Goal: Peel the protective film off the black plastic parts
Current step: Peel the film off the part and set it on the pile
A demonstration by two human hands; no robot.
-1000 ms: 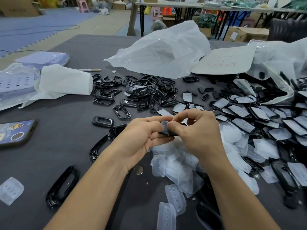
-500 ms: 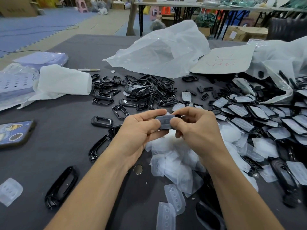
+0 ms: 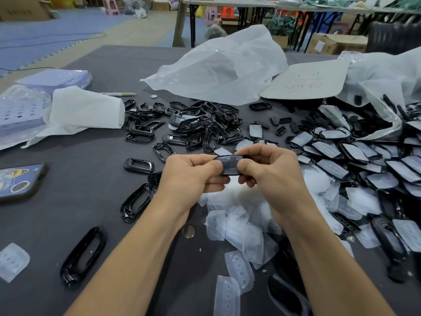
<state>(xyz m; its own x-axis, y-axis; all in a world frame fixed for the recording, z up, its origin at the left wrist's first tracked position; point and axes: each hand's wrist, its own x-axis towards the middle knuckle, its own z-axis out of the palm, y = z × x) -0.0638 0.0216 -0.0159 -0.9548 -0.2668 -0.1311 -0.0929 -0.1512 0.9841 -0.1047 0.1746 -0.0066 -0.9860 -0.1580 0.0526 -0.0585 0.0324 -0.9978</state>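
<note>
A small black plastic part [image 3: 229, 164] with clear film on its face is held above the table's middle, film side toward me. My left hand [image 3: 189, 174] pinches its left end between thumb and fingers. My right hand [image 3: 271, 172] pinches the right end, thumb on the film. Under the hands lies a heap of peeled films [image 3: 241, 224]. Film-covered parts [image 3: 355, 156] are piled at the right. Bare black frames [image 3: 200, 128] are heaped behind the hands.
A phone [image 3: 20, 181] lies at the left edge. White cloth [image 3: 84, 110] and clear trays [image 3: 20, 106] sit at the back left. Plastic bags [image 3: 225, 69] and a cardboard sheet [image 3: 307, 80] lie at the back. A coin cell [image 3: 189, 231] and loose frames [image 3: 84, 254] lie near my forearms.
Both hands have lifted the part slightly and turned it from edge-on to face-up, so its filmed face now shows between the thumbs.
</note>
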